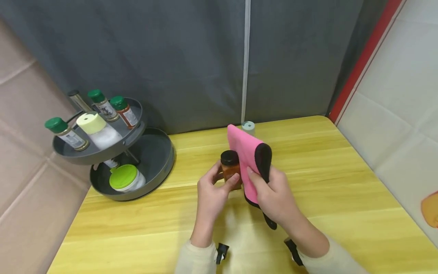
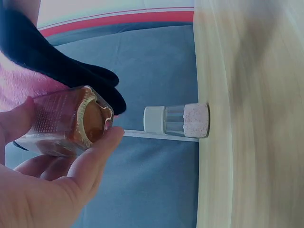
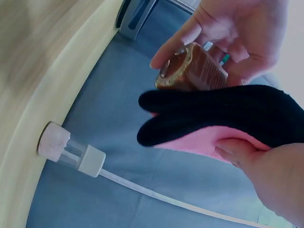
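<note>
My left hand (image 1: 213,190) grips a small clear spice jar (image 1: 230,169) with a black lid and reddish-brown powder inside. It is held up off the table, and its base (image 2: 95,118) shows in the left wrist view. In my right hand (image 1: 275,194) is a folded pink cloth (image 1: 244,152) with black edging, pinched between thumb and fingers. The cloth lies against the jar's right side. Behind the cloth stands a jar with a pale lid (image 1: 248,127), partly hidden in the head view; both wrist views show pinkish-white grains (image 2: 196,120) in it.
At the left stands a two-tier grey rack (image 1: 164,163). Its upper tier carries several green-capped spice jars (image 1: 72,137) and a yellow-capped shaker (image 1: 99,131); a green-lidded tub (image 1: 124,179) sits below. A grey curtain (image 1: 171,57) hangs behind the wooden table (image 1: 342,182).
</note>
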A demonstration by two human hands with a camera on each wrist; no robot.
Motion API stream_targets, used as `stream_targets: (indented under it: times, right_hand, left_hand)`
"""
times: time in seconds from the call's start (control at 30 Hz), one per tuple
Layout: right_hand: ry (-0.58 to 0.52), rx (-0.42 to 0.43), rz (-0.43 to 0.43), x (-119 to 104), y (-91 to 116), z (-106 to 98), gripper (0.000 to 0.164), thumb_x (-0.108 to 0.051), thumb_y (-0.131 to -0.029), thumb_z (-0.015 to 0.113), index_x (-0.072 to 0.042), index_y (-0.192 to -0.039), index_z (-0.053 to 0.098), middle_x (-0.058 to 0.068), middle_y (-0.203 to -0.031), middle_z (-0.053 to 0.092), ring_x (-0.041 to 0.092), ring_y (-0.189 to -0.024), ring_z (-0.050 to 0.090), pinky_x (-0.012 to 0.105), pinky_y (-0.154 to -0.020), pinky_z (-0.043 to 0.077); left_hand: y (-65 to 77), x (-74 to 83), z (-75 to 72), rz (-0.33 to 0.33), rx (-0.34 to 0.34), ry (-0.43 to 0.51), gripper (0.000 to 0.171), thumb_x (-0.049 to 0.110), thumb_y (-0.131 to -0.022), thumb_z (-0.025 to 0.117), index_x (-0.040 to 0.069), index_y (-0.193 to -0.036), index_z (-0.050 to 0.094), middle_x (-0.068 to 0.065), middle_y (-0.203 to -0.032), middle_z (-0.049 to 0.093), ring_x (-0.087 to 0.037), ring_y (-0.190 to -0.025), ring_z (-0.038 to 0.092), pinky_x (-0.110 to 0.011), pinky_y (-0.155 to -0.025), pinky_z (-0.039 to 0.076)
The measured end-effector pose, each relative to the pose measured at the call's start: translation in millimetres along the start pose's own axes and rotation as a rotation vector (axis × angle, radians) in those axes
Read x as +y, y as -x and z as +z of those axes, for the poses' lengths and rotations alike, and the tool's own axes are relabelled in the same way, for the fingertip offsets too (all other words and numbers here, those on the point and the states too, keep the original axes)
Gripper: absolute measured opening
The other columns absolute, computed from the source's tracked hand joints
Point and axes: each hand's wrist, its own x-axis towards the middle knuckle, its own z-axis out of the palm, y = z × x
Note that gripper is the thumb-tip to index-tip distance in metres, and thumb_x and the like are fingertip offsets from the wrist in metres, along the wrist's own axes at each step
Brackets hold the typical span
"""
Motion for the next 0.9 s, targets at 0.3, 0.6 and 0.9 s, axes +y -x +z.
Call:
stream_targets:
  times: [0.3, 0.6, 0.9]
  right_hand:
    - [0.032, -0.117, 0.183, 17.9, 2.8, 7.4, 0.018, -0.012, -0.101, 0.058, -0.001, -0.111, 0.068, 0.010, -0.086, 0.069, 0.019, -0.073, 0.064, 0.032, -0.067, 0.053]
    - [0.046, -0.219, 0.315, 21.9, -5.1, 5.1, 0.025, -0.020, -0.102, 0.057, -0.001, -0.116, 0.066, 0.011, -0.094, 0.071, 0.020, -0.079, 0.068, 0.035, -0.074, 0.054]
    - [-0.080, -0.029, 0.024, 2.8, -4.4, 5.8, 0.025, -0.014, -0.103, 0.056, 0.000, -0.123, 0.063, 0.014, -0.105, 0.069, 0.023, -0.087, 0.065, 0.032, -0.078, 0.055]
  left_hand:
    - [-1.2, 0.3, -1.9, 0.023, 0.056, -0.007, 0.046, 0.017, -0.085, 0.083, 0.018, -0.129, 0.071, -0.002, -0.114, 0.074, -0.024, -0.101, 0.071, -0.052, -0.098, 0.050]
    - [-0.8, -0.8, -6.3, 0.012, 0.054, -0.018, 0.048, 0.017, -0.085, 0.083, 0.016, -0.131, 0.069, -0.003, -0.117, 0.074, -0.024, -0.102, 0.071, -0.051, -0.096, 0.052]
    - [-2.6, -3.2, -6.9, 0.028, 0.037, -0.022, 0.045, 0.018, -0.085, 0.083, 0.021, -0.128, 0.071, 0.001, -0.115, 0.074, -0.023, -0.101, 0.071, -0.055, -0.096, 0.051]
